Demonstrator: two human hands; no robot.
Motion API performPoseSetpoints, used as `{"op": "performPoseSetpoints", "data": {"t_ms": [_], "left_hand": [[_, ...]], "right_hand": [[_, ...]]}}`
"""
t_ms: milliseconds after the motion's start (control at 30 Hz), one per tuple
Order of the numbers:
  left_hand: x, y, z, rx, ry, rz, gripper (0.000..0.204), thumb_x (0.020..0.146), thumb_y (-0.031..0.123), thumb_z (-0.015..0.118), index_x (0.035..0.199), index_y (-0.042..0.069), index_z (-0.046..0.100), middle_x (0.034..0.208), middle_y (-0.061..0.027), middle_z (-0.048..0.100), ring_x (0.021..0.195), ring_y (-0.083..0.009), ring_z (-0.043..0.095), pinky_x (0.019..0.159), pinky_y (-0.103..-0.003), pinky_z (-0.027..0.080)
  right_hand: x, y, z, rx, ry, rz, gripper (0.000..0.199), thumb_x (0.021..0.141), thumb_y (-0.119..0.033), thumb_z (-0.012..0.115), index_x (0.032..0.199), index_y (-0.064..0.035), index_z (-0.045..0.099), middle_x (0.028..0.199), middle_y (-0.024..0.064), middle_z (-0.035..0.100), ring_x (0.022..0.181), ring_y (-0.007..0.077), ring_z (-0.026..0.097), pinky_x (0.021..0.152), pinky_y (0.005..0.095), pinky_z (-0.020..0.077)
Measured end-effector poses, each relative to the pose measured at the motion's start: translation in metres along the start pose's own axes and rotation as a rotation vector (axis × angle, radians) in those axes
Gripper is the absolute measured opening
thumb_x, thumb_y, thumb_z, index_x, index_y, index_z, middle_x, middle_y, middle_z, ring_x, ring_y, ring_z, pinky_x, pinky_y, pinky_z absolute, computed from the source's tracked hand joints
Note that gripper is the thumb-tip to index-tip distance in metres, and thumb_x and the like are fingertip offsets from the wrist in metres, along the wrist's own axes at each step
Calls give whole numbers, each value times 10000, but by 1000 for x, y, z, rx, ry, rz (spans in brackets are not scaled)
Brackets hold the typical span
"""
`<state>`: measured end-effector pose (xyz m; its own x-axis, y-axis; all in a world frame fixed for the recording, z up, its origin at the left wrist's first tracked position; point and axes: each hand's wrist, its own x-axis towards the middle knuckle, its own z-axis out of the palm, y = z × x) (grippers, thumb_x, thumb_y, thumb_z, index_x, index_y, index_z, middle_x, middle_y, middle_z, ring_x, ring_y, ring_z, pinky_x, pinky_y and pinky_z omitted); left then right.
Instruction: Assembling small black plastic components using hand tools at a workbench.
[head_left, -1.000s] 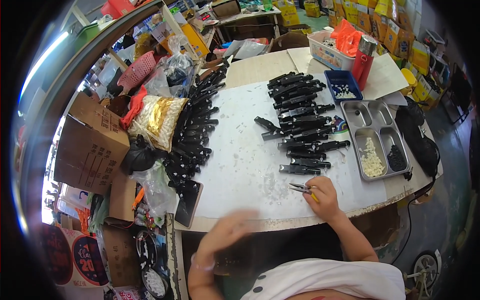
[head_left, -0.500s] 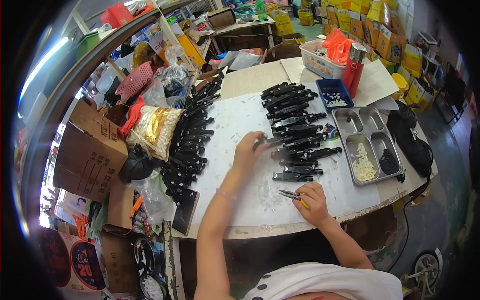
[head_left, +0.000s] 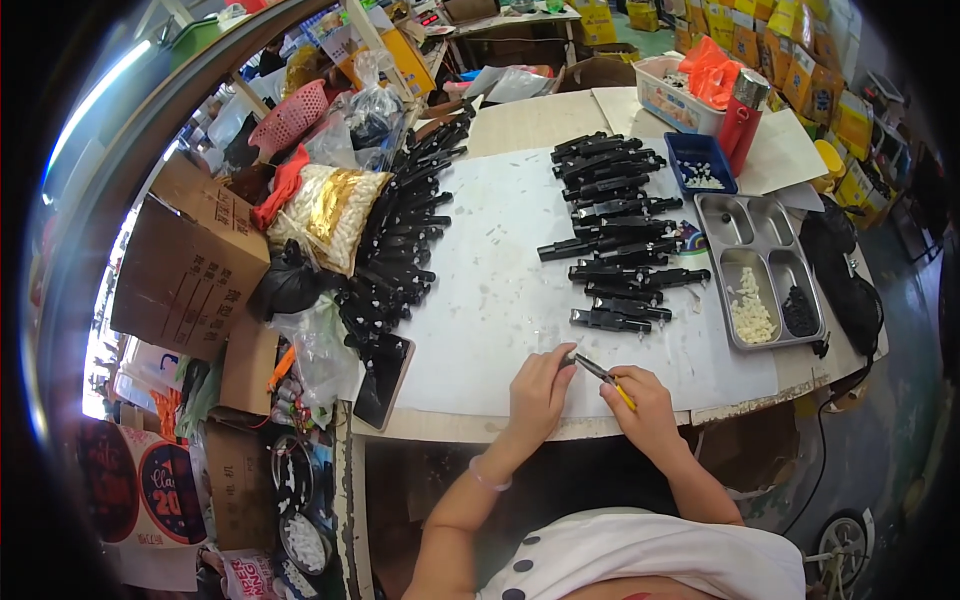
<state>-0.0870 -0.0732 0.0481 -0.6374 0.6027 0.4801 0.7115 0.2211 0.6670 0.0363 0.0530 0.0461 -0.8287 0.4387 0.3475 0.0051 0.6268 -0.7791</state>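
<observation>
My right hand (head_left: 645,405) grips the tweezers (head_left: 600,372). My left fingers (head_left: 560,362) pinch a small part at their tip, with black pieces (head_left: 610,320) at 12 o'clock. Next I must seat it steadily.

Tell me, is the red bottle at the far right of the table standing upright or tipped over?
Upright. The red bottle stands on its base beside the blue tray, its silver cap pointing up.

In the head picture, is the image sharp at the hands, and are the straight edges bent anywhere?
Head view: the left hand and right hand look sharp, without motion blur; the white table is evenly lit, no strong glare; its edges and the cardboard box curve toward the dark round rim, fisheye distortion.
</observation>
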Motion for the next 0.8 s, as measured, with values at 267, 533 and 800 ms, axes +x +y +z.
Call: {"op": "performPoseSetpoints", "data": {"t_ms": [267, 533, 800], "left_hand": [[-9, 1, -6, 327, -4, 232, 258, 850, 136, 646, 1080, 30, 598, 713, -104, 567, 562, -249, 537, 511, -321, 437], [-55, 16, -92, -773, -827, -725, 327, 965, 250, 494, 1062, -38, 613, 685, -39, 563, 549, -88, 455, 544, -229, 363], [-62, -19, -110, -367, -1090, -389, 402, 910, 249, 580, 1236, 15, 563, 1164, -155, 608, 1084, -275, 578, 948, -330, 431]], "right_hand": [[-6, 1, 0, -6, 14, -72, 173, 824, -120, 664, 791, 35, 596, 856, 144, 609, 767, 306, 594, 677, 354, 480], [-37, -5, -9, 119, -305, -416, 201, 753, -159, 748, 772, -22, 602, 910, 98, 629, 825, 271, 607, 748, 354, 489], [-35, 6, -26, 289, -73, 139, 150, 824, -105, 662, 777, 35, 633, 928, 134, 650, 842, 259, 620, 729, 311, 484]]}}
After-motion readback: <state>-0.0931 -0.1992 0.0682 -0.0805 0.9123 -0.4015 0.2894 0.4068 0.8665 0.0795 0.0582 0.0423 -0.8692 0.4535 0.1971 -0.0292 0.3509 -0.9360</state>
